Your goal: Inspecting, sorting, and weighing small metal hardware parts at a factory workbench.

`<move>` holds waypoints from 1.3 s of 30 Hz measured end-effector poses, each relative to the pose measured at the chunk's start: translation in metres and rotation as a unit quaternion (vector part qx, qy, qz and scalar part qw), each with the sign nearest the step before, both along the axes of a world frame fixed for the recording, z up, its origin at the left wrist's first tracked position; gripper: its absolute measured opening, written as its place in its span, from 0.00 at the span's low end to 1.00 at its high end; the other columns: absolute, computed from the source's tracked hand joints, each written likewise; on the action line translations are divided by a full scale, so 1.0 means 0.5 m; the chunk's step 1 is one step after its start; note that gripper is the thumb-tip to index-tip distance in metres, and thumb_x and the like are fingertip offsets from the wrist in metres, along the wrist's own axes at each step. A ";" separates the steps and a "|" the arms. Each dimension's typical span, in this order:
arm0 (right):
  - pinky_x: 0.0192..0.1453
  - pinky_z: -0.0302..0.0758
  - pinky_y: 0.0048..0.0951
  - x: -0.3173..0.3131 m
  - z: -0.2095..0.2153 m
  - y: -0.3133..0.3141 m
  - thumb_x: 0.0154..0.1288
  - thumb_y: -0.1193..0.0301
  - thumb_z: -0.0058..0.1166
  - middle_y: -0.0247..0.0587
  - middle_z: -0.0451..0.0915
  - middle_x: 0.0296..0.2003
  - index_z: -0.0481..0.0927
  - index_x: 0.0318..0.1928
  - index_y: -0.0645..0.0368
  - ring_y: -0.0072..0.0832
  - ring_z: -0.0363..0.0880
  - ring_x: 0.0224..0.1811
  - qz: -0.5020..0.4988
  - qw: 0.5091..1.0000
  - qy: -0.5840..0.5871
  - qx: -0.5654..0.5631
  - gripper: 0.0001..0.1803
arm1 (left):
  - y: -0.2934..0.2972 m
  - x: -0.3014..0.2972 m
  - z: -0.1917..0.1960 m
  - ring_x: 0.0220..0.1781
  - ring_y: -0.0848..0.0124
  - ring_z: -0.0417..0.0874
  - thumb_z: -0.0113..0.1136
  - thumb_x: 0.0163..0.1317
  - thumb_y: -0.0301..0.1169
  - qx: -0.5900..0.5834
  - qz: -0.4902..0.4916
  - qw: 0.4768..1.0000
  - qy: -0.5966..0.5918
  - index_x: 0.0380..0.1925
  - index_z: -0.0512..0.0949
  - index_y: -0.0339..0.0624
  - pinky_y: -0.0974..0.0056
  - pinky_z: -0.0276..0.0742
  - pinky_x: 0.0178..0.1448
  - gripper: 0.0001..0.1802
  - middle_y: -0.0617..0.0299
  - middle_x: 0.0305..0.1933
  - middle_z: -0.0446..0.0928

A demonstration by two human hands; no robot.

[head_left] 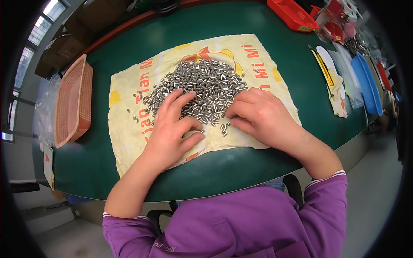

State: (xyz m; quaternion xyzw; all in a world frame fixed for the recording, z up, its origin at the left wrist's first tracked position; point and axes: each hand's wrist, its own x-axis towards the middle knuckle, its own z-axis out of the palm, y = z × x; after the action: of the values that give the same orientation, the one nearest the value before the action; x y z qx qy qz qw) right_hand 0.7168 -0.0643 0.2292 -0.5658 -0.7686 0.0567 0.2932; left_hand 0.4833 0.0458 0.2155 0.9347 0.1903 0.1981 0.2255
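Fingers point(183, 101) on heap of metal pins point(202, 86)

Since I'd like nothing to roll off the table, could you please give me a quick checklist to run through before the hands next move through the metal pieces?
1. Pile of small metal pieces lies wholly on the yellow cloth: ok.
2. Stray pieces left of the pile remain on the cloth, away from its edge: ok.
3. Left hand rests flat at the pile's near edge, fingers spread: ok.
4. Right hand has its fingertips at the pile; whether it pinches a piece: cannot tell.
5. Cloth's near edge is close to the edge of the green table: not ok, little margin.
6. Pink basket stands apart on the left: ok.
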 end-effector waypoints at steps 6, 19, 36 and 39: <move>0.44 0.75 0.37 -0.012 -0.002 -0.007 0.53 0.72 0.66 0.34 0.78 0.34 0.83 0.35 0.53 0.36 0.77 0.41 0.046 0.998 -0.002 -0.046 0.08 | 0.000 -0.004 -0.001 0.75 0.45 0.58 0.72 0.49 0.28 -0.012 -0.002 1.000 0.001 0.30 0.81 0.46 0.45 0.61 0.72 0.09 0.52 0.68 0.67; 0.45 0.75 0.39 0.011 -0.007 0.003 0.55 0.73 0.62 0.36 0.75 0.35 0.82 0.35 0.53 0.38 0.75 0.43 0.016 1.000 0.004 0.008 0.06 | -0.007 -0.003 0.005 0.77 0.42 0.55 0.69 0.49 0.25 -0.026 -0.009 1.000 0.013 0.31 0.81 0.46 0.44 0.59 0.74 0.09 0.50 0.69 0.65; 0.45 0.75 0.39 -0.005 -0.030 -0.001 0.57 0.75 0.60 0.36 0.76 0.34 0.84 0.36 0.54 0.37 0.76 0.42 0.042 0.998 0.036 -0.007 0.06 | -0.004 0.004 0.000 0.77 0.42 0.55 0.72 0.49 0.27 0.034 -0.018 0.999 0.002 0.32 0.82 0.45 0.43 0.58 0.74 0.10 0.52 0.70 0.65; 0.45 0.75 0.39 -0.002 -0.032 0.000 0.57 0.74 0.60 0.36 0.76 0.34 0.84 0.36 0.54 0.38 0.76 0.42 0.035 0.999 0.035 0.002 0.06 | -0.004 0.012 0.004 0.77 0.41 0.54 0.72 0.48 0.28 0.055 -0.036 0.998 -0.012 0.35 0.83 0.47 0.42 0.58 0.74 0.13 0.52 0.71 0.65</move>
State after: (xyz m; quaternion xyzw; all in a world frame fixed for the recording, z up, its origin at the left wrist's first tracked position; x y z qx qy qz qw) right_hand 0.7159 -0.0642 0.2131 -0.5357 -0.7770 0.0850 0.3194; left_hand 0.4894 0.0436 0.2176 0.9496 0.1431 0.2109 0.1825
